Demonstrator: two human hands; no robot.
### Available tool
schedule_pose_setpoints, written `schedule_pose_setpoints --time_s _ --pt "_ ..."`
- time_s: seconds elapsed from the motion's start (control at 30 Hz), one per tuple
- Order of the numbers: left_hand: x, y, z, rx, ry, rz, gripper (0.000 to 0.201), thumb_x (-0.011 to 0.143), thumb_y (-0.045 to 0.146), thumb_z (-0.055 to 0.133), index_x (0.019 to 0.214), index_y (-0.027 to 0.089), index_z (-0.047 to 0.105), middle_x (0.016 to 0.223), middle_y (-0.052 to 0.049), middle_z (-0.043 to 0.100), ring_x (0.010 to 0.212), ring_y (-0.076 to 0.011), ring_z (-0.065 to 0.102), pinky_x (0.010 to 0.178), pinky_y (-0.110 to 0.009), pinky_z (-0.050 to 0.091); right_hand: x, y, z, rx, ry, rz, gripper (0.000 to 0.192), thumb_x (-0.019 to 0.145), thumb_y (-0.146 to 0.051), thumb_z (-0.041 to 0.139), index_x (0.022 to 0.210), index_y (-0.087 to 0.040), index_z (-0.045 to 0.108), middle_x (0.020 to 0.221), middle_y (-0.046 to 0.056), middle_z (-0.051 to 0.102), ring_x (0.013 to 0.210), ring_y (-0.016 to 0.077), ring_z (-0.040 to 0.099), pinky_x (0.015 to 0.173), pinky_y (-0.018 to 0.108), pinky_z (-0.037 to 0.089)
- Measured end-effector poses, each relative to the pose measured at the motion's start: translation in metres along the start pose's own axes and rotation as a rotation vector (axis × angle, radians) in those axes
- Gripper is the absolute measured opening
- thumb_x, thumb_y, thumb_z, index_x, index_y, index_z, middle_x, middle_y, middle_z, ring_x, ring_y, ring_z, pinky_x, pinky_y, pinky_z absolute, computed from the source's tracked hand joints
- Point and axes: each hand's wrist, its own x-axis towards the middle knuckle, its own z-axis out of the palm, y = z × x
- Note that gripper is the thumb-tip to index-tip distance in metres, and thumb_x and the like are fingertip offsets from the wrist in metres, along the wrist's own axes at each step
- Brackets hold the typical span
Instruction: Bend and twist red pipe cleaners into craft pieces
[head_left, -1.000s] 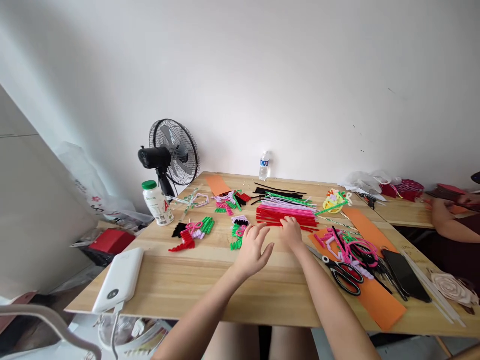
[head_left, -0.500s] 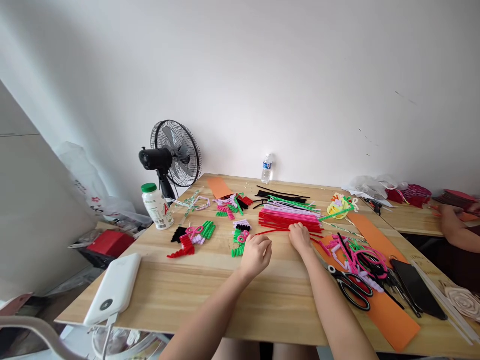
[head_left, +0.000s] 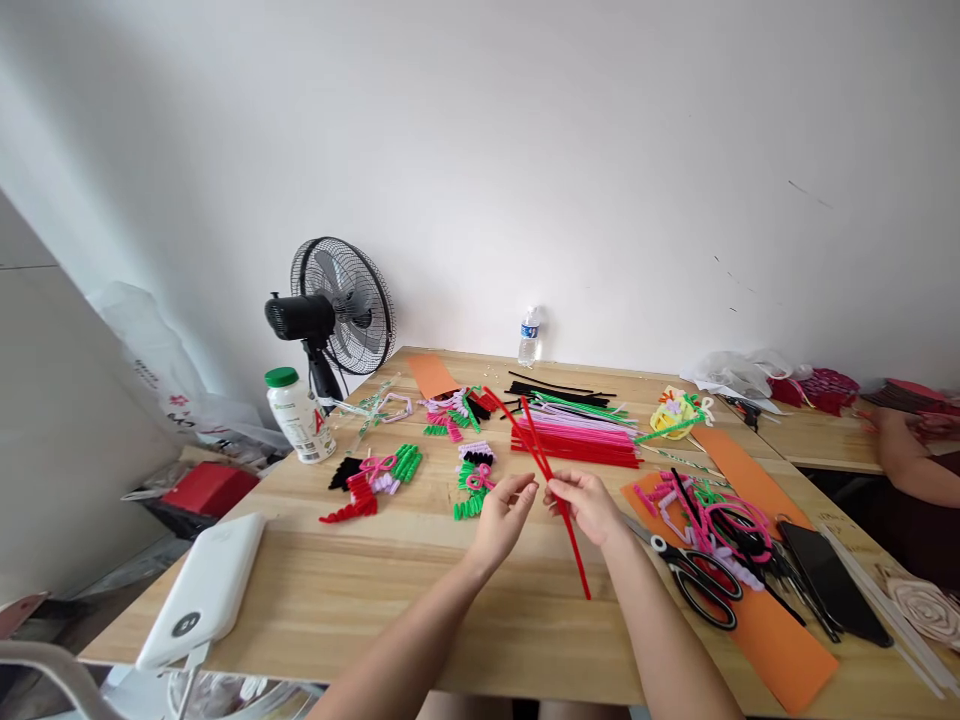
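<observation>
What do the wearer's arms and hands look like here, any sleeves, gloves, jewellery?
Both forearms are bare up to the frame edge: no sleeves in view. The left hand and right hand are ungloved. No rings, watch, bracelets or markings show on the fingers and wrists that are visible. Nails are too small to judge.

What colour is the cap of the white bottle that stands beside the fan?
Green. The cap of the white bottle shows clearly in the head view.
</observation>
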Motion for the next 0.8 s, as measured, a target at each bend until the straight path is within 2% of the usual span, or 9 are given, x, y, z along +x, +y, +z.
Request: schedule_pose_setpoints --time_s 0.1,0.2,0.3,0.37,0.43,0.5,0.6,0.7,0.8 --pt "0.004 0.001 -0.001 -0.244 -0.058 -0.201 0.033 0.076 0.044 0.059 0.084 0.014 0.067 0.068 -0.004 0.062 0.062 -0.0136 0.055 0.058 -0.025 0.044 -0.005 0.008 0.015 0.056 -0.078 0.095 0.027 0.061 -0.035 0.077 0.073 -0.014 0.066 0.064 0.004 0.065 0.058 0.0148 0.06 0.051 0.027 0.047" --pt "0.007 0.003 -0.005 -0.309 -0.065 -0.28 0.033 0.071 0.046 0.063 0.065 0.013 0.064 0.056 0.0 0.056 0.053 -0.0106 0.048 0.054 -0.023 0.039 -0.005 0.011 0.019 0.054 -0.071 0.135 0.027 0.06 -0.036 0.077 0.069 -0.013 0.064 0.066 0.004 0.065 0.06 0.0149 0.06 0.053 0.026 0.047" --pt "0.008 0.003 -0.006 -0.271 -0.074 -0.338 0.034 0.068 0.046 0.065 0.062 0.013 0.064 0.054 0.0 0.055 0.049 -0.0089 0.045 0.05 -0.022 0.036 -0.001 0.008 0.01 0.055 0.066 0.089 0.025 0.059 -0.033 0.078 0.067 -0.014 0.064 0.059 0.0 0.062 0.054 0.0096 0.055 0.05 0.02 0.042" --pt "0.006 0.0 -0.004 -0.204 -0.158 -0.424 0.034 0.068 0.046 0.063 0.063 0.012 0.064 0.045 0.002 0.05 0.042 -0.0073 0.04 0.044 -0.021 0.03 0.002 0.003 0.0 0.097 0.159 0.048 0.025 0.058 -0.033 0.078 0.068 -0.014 0.064 0.05 -0.005 0.055 0.044 0.006 0.046 0.042 0.018 0.035" --pt "0.003 -0.005 0.0 -0.142 -0.286 -0.522 0.036 0.068 0.048 0.061 0.064 0.012 0.062 0.039 0.004 0.045 0.036 -0.0069 0.036 0.04 -0.02 0.025 0.004 -0.003 -0.009 0.158 0.174 0.027 0.026 0.059 -0.034 0.078 0.068 -0.015 0.063 0.045 -0.007 0.049 0.039 0.0048 0.039 0.036 0.017 0.029" --pt "-0.002 -0.01 0.006 -0.107 -0.365 -0.584 0.038 0.067 0.051 0.061 0.067 0.013 0.061 0.038 0.005 0.044 0.034 -0.0077 0.037 0.038 -0.02 0.026 0.004 -0.008 -0.014 0.195 0.158 0.013 0.026 0.059 -0.035 0.078 0.068 -0.016 0.061 0.045 -0.007 0.048 0.038 0.0047 0.039 0.034 0.016 0.028" --pt "-0.007 -0.018 0.012 -0.073 -0.395 -0.597 0.041 0.066 0.055 0.059 0.068 0.014 0.058 0.039 0.004 0.047 0.035 -0.0091 0.041 0.039 -0.021 0.031 0.002 -0.01 -0.014 0.173 0.146 0.006 0.028 0.059 -0.036 0.078 0.069 -0.017 0.06 0.047 -0.007 0.051 0.038 0.0053 0.043 0.034 0.016 0.03" --pt "-0.006 -0.019 0.012 -0.049 -0.459 -0.542 0.044 0.071 0.059 0.053 0.067 0.015 0.056 0.039 0.005 0.046 0.036 -0.0091 0.041 0.04 -0.021 0.03 0.002 -0.007 -0.012 0.133 0.091 0.006 0.028 0.06 -0.036 0.077 0.073 -0.016 0.061 0.049 -0.005 0.054 0.039 0.0061 0.046 0.034 0.016 0.033" --pt "-0.001 -0.012 0.006 -0.064 -0.358 -0.404 0.043 0.071 0.057 0.056 0.069 0.014 0.059 0.044 0.004 0.046 0.042 -0.0076 0.04 0.043 -0.02 0.027 0.001 -0.005 -0.009 0.097 0.035 -0.007 0.027 0.063 -0.036 0.076 0.077 -0.016 0.063 0.051 -0.004 0.057 0.04 0.0065 0.048 0.035 0.016 0.034"
